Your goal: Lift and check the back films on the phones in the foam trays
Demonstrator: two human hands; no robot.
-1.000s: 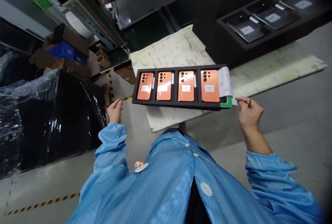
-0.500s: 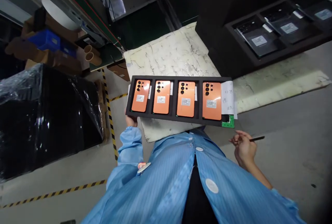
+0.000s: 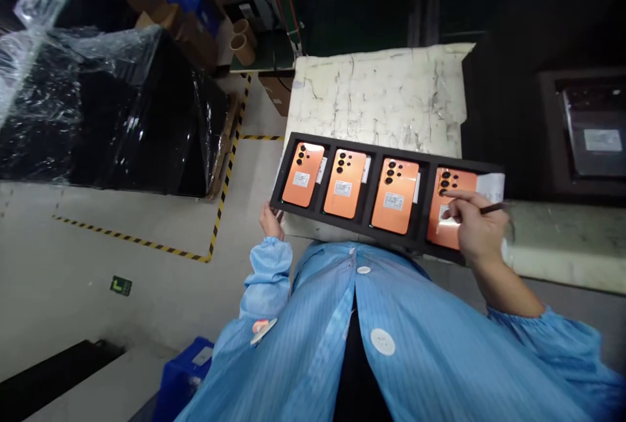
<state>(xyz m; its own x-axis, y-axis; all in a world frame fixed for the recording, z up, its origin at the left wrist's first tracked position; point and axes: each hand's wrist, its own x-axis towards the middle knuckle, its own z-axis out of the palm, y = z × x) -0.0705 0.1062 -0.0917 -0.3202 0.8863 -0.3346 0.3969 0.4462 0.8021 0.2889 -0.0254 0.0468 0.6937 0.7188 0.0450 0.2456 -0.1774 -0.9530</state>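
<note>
A long black foam tray holds several orange phones lying back side up, one per recess, each with a white label. At its lower left corner my left hand grips the tray, fingers partly hidden underneath. My right hand is closed around a dark pen, its fingers over the rightmost phone. Whether those fingertips touch the phone I cannot tell. White paper lies at the tray's right end, partly covered by the right hand.
Beneath the tray is a worn, cream-coloured padded surface. On the right, a dark tray holds a dark phone in a bag. A plastic-wrapped black stack stands at left on a pallet, beside yellow-black floor tape. Cardboard tubes stand farther back.
My right hand has risen from beside the tray to over its rightmost phone, still with the pen. The tray appears farther right and more tilted as the view has turned left.
</note>
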